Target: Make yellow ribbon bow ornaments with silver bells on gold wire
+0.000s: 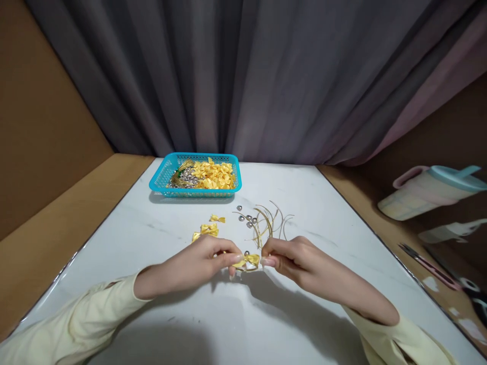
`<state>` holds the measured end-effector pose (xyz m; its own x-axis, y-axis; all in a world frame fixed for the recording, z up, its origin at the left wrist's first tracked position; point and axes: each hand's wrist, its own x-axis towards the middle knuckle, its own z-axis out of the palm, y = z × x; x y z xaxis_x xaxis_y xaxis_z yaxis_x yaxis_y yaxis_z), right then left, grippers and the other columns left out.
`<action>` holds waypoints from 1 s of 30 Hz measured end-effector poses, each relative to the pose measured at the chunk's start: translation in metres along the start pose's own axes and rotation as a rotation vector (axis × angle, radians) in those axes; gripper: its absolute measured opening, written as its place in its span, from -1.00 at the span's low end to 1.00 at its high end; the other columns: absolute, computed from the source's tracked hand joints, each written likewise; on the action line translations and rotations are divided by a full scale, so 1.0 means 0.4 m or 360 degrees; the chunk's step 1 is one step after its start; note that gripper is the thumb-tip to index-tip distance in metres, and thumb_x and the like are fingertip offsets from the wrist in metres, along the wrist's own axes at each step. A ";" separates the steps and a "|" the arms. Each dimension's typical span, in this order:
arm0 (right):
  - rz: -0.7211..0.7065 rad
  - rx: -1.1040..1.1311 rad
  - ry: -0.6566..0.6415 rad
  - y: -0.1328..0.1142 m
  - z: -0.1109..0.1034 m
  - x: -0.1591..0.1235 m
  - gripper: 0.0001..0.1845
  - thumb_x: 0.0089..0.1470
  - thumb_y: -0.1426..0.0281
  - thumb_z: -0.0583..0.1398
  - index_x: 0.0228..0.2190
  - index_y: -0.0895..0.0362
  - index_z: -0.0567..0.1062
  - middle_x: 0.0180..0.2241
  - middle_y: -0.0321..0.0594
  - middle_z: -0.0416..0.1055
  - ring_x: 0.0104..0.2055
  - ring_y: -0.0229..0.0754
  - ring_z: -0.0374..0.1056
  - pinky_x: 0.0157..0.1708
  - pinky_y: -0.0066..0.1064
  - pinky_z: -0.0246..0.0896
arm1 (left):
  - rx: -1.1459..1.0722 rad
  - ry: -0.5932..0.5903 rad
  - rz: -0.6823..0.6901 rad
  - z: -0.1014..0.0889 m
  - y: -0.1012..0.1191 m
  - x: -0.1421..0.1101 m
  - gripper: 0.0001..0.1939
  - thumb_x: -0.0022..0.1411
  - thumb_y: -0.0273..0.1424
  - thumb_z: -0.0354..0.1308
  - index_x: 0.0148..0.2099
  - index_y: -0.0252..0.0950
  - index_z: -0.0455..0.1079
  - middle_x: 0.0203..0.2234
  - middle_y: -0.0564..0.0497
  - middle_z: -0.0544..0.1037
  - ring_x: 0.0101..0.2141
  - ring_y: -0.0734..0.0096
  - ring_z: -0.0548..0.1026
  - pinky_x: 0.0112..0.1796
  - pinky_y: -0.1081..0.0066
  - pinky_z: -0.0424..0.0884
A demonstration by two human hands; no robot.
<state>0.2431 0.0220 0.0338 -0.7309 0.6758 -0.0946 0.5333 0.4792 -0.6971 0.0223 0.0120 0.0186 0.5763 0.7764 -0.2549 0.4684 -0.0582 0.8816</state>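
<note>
My left hand (198, 263) and my right hand (297, 258) meet over the middle of the white table (152, 238). Both pinch a small yellow ribbon bow (249, 260) threaded on thin gold wire, with a silver bead (246, 253) just above it. Just beyond my right hand lies a bundle of curved gold wires (268, 220). A few loose silver beads (247, 218) rest beside the wires. Several spare yellow bows (208, 229) lie just beyond my left hand.
A turquoise mesh basket (160, 180) at the back of the table holds yellow bows, silver beads and gold wire. On the brown surface to the right lie a pastel lidded jug (429, 192) and scissors (426, 261). A grey curtain hangs behind.
</note>
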 end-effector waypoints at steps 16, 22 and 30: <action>-0.0021 0.0083 0.0107 -0.004 0.002 0.007 -0.73 0.22 0.37 -0.02 -0.47 0.17 0.35 -0.69 -0.46 -0.01 -0.66 -0.39 -0.09 -0.63 -0.54 -0.17 | -0.0579 -0.0156 -0.0033 -0.003 -0.003 -0.007 -0.78 0.25 -0.34 -0.01 -0.09 -0.24 0.35 -0.59 0.14 0.38 -0.48 0.48 0.35 -0.42 0.49 0.17; -0.0085 0.0026 0.0233 -0.003 0.011 0.016 -0.75 0.21 0.42 -0.01 -0.48 0.17 0.34 -0.68 -0.45 0.05 -0.66 -0.39 -0.04 -0.61 -0.56 -0.12 | -0.0604 -0.0153 -0.0118 0.004 0.001 -0.003 -0.78 0.20 -0.36 0.02 -0.12 -0.23 0.39 -0.64 0.16 0.37 -0.49 0.46 0.34 -0.37 0.47 0.19; -0.0255 -0.0245 0.0471 0.009 0.039 0.019 -0.78 0.23 0.40 -0.01 -0.37 0.17 0.38 -0.45 -0.19 0.39 -0.42 -0.26 0.29 -0.40 -0.49 0.16 | -0.0560 -0.0314 -0.0121 0.027 -0.010 0.022 -0.72 0.18 -0.21 0.10 -0.39 -0.33 0.43 -0.54 0.07 0.44 -0.48 0.48 0.37 -0.40 0.51 0.26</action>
<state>0.2329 0.0202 0.0196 -0.6674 0.7075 0.2323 0.4967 0.6554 -0.5690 0.0326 0.0123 0.0084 0.6821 0.6331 -0.3659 0.2770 0.2394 0.9306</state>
